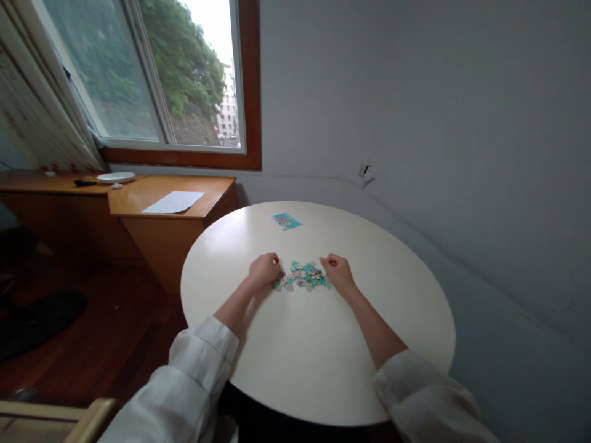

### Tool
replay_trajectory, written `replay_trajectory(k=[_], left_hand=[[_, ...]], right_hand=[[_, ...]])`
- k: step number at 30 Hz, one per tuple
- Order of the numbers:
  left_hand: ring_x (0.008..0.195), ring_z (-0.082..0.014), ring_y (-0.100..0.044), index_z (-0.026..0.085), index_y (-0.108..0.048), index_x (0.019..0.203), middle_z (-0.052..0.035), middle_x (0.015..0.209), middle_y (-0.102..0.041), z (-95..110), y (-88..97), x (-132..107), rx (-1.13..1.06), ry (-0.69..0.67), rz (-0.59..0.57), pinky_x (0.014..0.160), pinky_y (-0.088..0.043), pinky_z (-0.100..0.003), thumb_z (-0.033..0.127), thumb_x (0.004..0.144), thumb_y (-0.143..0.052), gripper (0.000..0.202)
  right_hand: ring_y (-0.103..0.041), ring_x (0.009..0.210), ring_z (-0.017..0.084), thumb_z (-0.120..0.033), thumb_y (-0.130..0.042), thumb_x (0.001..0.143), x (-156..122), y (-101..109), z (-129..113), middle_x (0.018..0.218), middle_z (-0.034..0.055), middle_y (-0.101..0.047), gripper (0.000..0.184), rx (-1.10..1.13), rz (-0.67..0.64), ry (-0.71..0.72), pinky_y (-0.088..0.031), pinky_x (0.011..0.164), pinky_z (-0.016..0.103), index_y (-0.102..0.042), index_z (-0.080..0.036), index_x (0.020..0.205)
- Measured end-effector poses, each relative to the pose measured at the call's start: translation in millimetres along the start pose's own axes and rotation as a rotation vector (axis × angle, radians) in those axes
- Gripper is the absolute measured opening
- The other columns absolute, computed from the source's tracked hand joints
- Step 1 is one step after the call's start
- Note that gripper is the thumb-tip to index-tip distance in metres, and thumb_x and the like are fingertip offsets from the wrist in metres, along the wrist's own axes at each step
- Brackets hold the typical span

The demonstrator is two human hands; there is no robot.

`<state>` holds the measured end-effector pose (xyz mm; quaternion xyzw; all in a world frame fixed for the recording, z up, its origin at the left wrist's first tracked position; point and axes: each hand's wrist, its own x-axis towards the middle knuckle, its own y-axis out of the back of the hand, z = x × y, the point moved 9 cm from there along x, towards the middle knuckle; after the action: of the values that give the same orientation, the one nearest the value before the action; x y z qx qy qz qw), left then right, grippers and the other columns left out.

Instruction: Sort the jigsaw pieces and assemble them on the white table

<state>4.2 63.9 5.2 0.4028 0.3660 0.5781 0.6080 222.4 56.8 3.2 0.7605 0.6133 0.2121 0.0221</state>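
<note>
A loose heap of small jigsaw puzzle pieces (305, 275), teal, grey and some purple, lies in the middle of the round white table (314, 357). At the heap's left end my left hand (265, 269) is closed, its fingers curled in; whatever they hold is too small to make out. My right hand (338, 271) is at the right end, thumb and finger pinched together, and I cannot see what is between them. Beyond the heap, a small colourful picture card (285, 221) lies flat, mostly blue with pink and yellow figures.
Left of the table stands a wooden desk (217, 191) bearing a white sheet of paper (173, 202), a white plate (116, 177) and a small black object (85, 183). A wall socket with a plug (367, 172) is behind the table. A wooden chair part (95, 421) shows at lower left.
</note>
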Motion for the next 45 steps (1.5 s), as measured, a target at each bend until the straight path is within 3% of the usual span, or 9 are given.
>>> replay_trajectory(k=[2, 4, 6, 8, 13, 18, 27, 37, 45], left_hand=[[0.082, -0.0174, -0.059, 0.021, -0.062, 0.094, -0.0057, 0.095, -0.066, 0.0, 0.3, 0.0, -0.004, 0.002, 0.000, 0.065, -0.042, -0.024, 0.028, 0.077, -0.044, 0.026], [0.082, -0.0171, -0.059, 0.021, -0.063, 0.093, -0.0059, 0.094, -0.065, 0.0, 0.3, 0.5, -0.013, 0.000, 0.003, 0.065, -0.042, -0.023, 0.028, 0.076, -0.044, 0.026], [0.081, -0.0167, -0.059, 0.020, -0.063, 0.093, -0.0059, 0.093, -0.065, 1.6, -0.7, 1.1, -0.033, -0.020, 0.004, 0.065, -0.043, -0.023, 0.026, 0.075, -0.046, 0.025], [0.078, -0.0159, -0.059, 0.019, -0.063, 0.093, -0.0056, 0.091, -0.066, 5.3, -2.4, 1.3, -0.066, -0.061, 0.001, 0.065, -0.043, -0.022, 0.023, 0.074, -0.046, 0.025], [0.071, -0.0138, -0.058, 0.017, -0.064, 0.093, -0.0051, 0.082, -0.065, 22.2, -4.1, -2.2, -0.154, -0.208, -0.005, 0.065, -0.044, -0.022, 0.017, 0.075, -0.043, 0.027], [0.071, -0.0135, -0.057, 0.017, -0.064, 0.093, -0.0046, 0.082, -0.065, 28.6, -4.1, -4.4, -0.168, -0.247, -0.010, 0.066, -0.045, -0.022, 0.017, 0.075, -0.045, 0.026], [0.073, -0.0140, -0.057, 0.017, -0.064, 0.093, -0.0051, 0.084, -0.065, 30.0, -5.6, -3.9, -0.127, -0.288, -0.006, 0.067, -0.044, -0.022, 0.018, 0.075, -0.044, 0.027], [0.074, -0.0142, -0.057, 0.018, -0.065, 0.091, -0.0048, 0.085, -0.065, 33.4, -6.8, -4.3, -0.084, -0.332, -0.007, 0.067, -0.043, -0.021, 0.017, 0.075, -0.043, 0.027], [0.071, -0.0138, -0.057, 0.017, -0.066, 0.089, -0.0050, 0.083, -0.066, 31.8, -8.9, -2.3, -0.098, -0.332, -0.013, 0.065, -0.043, -0.021, 0.016, 0.074, -0.044, 0.026]], right_hand=[[-0.051, 0.060, 0.014, -0.045, -0.058, 0.065, -5.2, -9.3, -14.7, 0.059, 0.0001, -0.056, 0.027, -0.175, -0.087, 0.135, -0.040, 0.059, 0.026, -0.055, -0.018, 0.060], [-0.054, 0.087, 0.020, -0.046, -0.062, 0.062, -14.4, -26.0, -24.0, 0.093, 0.0052, -0.062, 0.038, -0.386, -0.232, 0.240, -0.039, 0.079, 0.034, -0.062, -0.022, 0.091], [-0.045, 0.109, 0.024, -0.048, -0.064, 0.061, -24.1, -41.8, -24.8, 0.119, 0.0067, -0.052, 0.062, -0.572, -0.370, 0.289, -0.030, 0.092, 0.040, -0.050, -0.028, 0.118], [-0.039, 0.117, 0.025, -0.050, -0.063, 0.063, -29.4, -50.1, -22.2, 0.127, 0.0066, -0.047, 0.069, -0.663, -0.438, 0.293, -0.024, 0.096, 0.043, -0.041, -0.030, 0.126], [-0.049, 0.105, 0.023, -0.039, -0.060, 0.071, -23.1, -48.6, -22.2, 0.114, 0.0060, -0.057, 0.046, -0.627, -0.376, 0.307, -0.033, 0.089, 0.038, -0.054, -0.027, 0.114], [-0.055, 0.086, 0.017, -0.022, -0.060, 0.068, -15.3, -43.6, -23.3, 0.093, 0.0049, -0.064, 0.028, -0.456, -0.331, 0.311, -0.041, 0.080, 0.031, -0.064, -0.021, 0.096], [-0.050, 0.054, 0.010, -0.009, -0.053, 0.062, -12.9, -31.9, -26.3, 0.057, -0.0036, -0.059, 0.019, -0.162, -0.223, 0.205, -0.042, 0.056, 0.022, -0.067, -0.020, 0.068], [-0.046, 0.049, 0.009, -0.022, -0.055, 0.066, -13.6, -22.4, -37.6, 0.053, -0.0027, -0.055, 0.009, -0.096, -0.125, 0.191, -0.039, 0.050, 0.022, -0.061, -0.019, 0.061], [-0.047, 0.046, 0.010, -0.033, -0.049, 0.069, -4.2, -19.9, -13.6, 0.056, -0.0022, -0.051, 0.015, -0.004, -0.085, 0.084, -0.037, 0.042, 0.022, -0.051, -0.018, 0.068]])
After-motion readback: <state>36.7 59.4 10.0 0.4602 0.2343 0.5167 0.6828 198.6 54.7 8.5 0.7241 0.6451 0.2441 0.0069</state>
